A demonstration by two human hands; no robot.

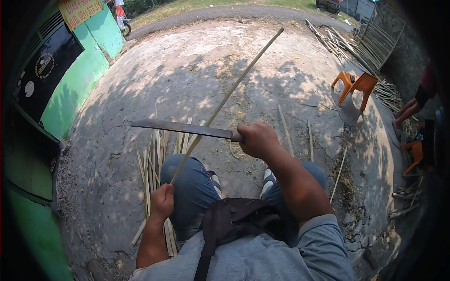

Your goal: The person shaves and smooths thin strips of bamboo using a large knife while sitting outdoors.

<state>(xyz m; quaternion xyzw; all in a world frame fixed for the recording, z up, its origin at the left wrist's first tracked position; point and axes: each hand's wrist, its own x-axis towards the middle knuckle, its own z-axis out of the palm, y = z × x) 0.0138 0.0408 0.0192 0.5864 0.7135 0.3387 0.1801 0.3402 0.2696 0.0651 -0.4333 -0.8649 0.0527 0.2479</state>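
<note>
"Two hands in view: what does each have?"

"The left hand (pixel 162 201) is a closed fist around the near end of a long pale stick (pixel 234 86), which slants up and away, its far tip well beyond the right hand (pixel 258 140)."

"And that right one?"

"Fingers wrapped tight round the handle of a long knife (pixel 180 128). Its blade points left, crossing the stick a little ahead of the left fist (whether edge meets wood, I cannot tell)."

"Anything close by?"

"Split strips (pixel 149 175) lie just beside and ahead of the left hand, on the concrete ground (pixel 117 107). Thinner loose pieces (pixel 285 131) lie just beyond and right of the right hand."

"Further off?"

"An orange chair (pixel 364 84), well apart, ahead and to the right of both hands."
</note>
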